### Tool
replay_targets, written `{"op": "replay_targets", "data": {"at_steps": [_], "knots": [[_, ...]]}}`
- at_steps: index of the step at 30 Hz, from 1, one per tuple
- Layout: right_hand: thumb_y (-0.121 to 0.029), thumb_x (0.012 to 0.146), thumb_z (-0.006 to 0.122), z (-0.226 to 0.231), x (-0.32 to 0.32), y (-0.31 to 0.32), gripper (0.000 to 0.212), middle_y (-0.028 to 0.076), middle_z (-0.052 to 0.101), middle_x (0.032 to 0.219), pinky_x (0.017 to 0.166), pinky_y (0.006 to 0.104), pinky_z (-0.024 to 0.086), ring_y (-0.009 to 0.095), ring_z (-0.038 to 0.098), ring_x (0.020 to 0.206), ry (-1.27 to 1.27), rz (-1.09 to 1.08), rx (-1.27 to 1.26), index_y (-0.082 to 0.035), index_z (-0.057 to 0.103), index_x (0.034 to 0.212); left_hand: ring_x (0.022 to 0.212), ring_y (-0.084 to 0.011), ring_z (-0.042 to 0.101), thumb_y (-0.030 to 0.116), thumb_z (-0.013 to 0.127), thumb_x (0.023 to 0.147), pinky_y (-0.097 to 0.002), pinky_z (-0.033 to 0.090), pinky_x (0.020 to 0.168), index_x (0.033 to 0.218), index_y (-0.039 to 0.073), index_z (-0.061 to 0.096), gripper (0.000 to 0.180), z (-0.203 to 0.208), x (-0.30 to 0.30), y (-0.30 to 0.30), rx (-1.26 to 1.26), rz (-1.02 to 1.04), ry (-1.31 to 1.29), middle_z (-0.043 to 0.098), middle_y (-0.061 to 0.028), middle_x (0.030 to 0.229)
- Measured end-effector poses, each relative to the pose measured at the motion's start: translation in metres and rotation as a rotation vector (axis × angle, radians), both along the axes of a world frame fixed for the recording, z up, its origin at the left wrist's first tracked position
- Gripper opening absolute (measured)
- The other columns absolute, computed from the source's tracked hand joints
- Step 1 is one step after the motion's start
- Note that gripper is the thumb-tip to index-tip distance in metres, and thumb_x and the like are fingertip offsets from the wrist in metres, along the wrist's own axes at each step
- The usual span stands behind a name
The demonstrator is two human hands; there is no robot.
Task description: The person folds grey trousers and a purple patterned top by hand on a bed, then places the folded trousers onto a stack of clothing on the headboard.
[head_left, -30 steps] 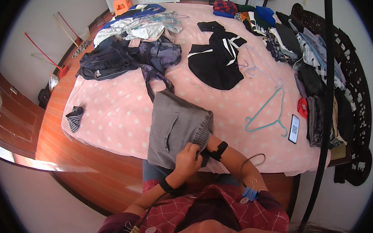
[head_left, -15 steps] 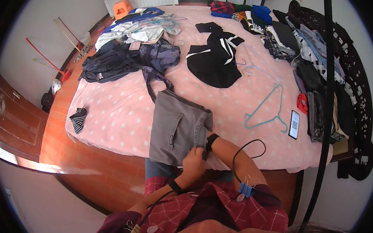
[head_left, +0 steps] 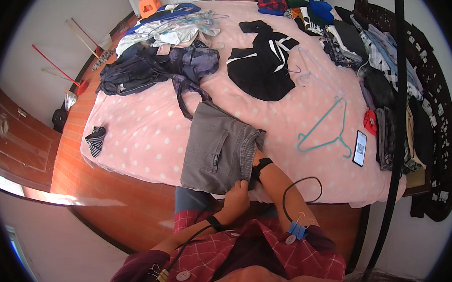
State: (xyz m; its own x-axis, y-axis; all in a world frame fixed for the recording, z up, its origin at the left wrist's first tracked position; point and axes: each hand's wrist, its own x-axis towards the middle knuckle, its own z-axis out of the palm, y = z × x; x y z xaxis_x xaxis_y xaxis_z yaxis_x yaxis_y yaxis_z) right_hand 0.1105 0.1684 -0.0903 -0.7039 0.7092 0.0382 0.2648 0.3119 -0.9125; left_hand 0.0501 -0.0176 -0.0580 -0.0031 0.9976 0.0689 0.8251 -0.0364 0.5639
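Grey trousers [head_left: 205,150] lie bunched at the near edge of the bed, their back pocket facing up and the elastic waistband toward the right. At the near corner of that waistband, my left hand [head_left: 236,196] is closed on the fabric, fingers pinched together. My right hand [head_left: 258,157] reaches into the waist opening or under it; I cannot tell which. Cloth hides its fingers. Beyond the trousers lie a dark patterned garment [head_left: 137,75] and a black top with white stripes [head_left: 260,66].
A teal hanger [head_left: 323,128], a phone [head_left: 359,148] and a red item [head_left: 370,122] rest on the pink dotted bedspread [head_left: 134,131]. Folded clothes [head_left: 385,129] line the right side. Striped socks [head_left: 95,142] lie at left. A black cable [head_left: 306,178] loops by my right forearm.
The trousers' waistband has spread a little and shifted right, with its elastic edge showing more. My left hand still grips its near corner, and the view has tilted slightly.
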Motion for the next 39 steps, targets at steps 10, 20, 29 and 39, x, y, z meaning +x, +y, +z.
{"op": "replay_targets", "data": {"at_steps": [10, 20, 29, 39], "knots": [[-0.017, 0.077, 0.061, 0.05, 0.058, -0.045, 0.034, 0.017, 0.059, 0.099, 0.083, 0.0375, 0.044, 0.031, 0.054, 0.095, 0.022, -0.16, 0.263, -0.001, 0.056, 0.106, 0.07, -0.0392, 0.059, 0.014, 0.062, 0.069, -0.0488, 0.048, 0.06, 0.091, 0.007, 0.046, 0.028, -0.009, -0.005, 0.011, 0.0, 0.136, -0.088, 0.058, -0.0177, 0.082], [-0.004, 0.075, 0.059, 0.007, 0.037, 0.004, 0.014, 0.013, 0.06, 0.071, 0.059, 0.0362, 0.047, 0.031, 0.06, 0.065, 0.033, -0.85, 0.36, -0.004, 0.056, 0.089, 0.072, -0.0385, 0.059, 0.012, 0.061, 0.067, -0.0491, 0.049, 0.059, 0.092, 0.007, 0.044, 0.031, -0.022, -0.01, 0.01, 0.005, 0.087, 0.055, 0.056, -0.0177, 0.085], [-0.012, 0.077, 0.056, -0.004, 0.081, 0.049, 0.017, 0.013, 0.061, 0.081, 0.058, 0.0396, 0.049, 0.031, 0.061, 0.068, -0.402, -0.392, 0.859, -0.005, 0.054, 0.092, 0.071, -0.0382, 0.059, 0.009, 0.055, 0.07, -0.0483, 0.049, 0.059, 0.092, 0.007, 0.044, 0.025, -0.031, -0.002, 0.01, 0.032, 0.068, 0.095, 0.055, -0.0158, 0.085], [-0.013, 0.074, 0.064, -0.009, 0.076, 0.027, 0.026, 0.019, 0.064, 0.082, 0.067, 0.0366, 0.048, 0.033, 0.061, 0.072, -0.036, -0.661, 0.235, 0.0, 0.058, 0.097, 0.076, -0.0362, 0.059, 0.009, 0.059, 0.067, -0.0473, 0.049, 0.06, 0.093, 0.007, 0.044, 0.029, -0.032, 0.002, 0.008, 0.035, 0.09, 0.068, 0.054, -0.0149, 0.089]]}}
